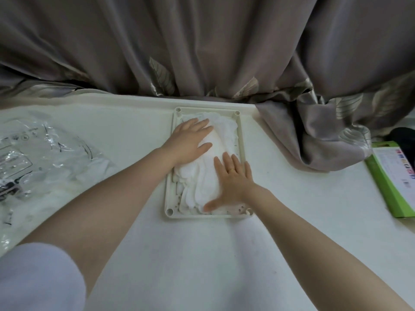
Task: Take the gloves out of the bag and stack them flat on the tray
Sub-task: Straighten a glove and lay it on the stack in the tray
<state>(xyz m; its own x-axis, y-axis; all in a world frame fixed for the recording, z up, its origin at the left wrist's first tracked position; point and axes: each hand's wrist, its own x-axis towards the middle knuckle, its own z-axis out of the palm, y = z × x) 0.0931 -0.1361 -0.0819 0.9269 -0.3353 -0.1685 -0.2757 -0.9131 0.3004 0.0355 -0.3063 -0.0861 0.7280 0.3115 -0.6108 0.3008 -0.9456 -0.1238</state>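
Note:
A stack of white gloves [206, 176] lies flat in the cream rectangular tray [242, 140] at the middle of the white table. My left hand [190, 140] lies flat on the far part of the stack, fingers straight. On the near right part of the pile my right hand [231, 182] presses palm down, fingers spread and thumb stretched toward the tray's near edge. A clear crumpled plastic bag [33, 153] lies at the left of the table with more white gloves [67, 185] inside and beside it.
A grey curtain [314, 131] hangs behind the table and drapes onto it right of the tray. A green flat box [390, 187] lies at the right edge, with a dark object [404, 140] behind it.

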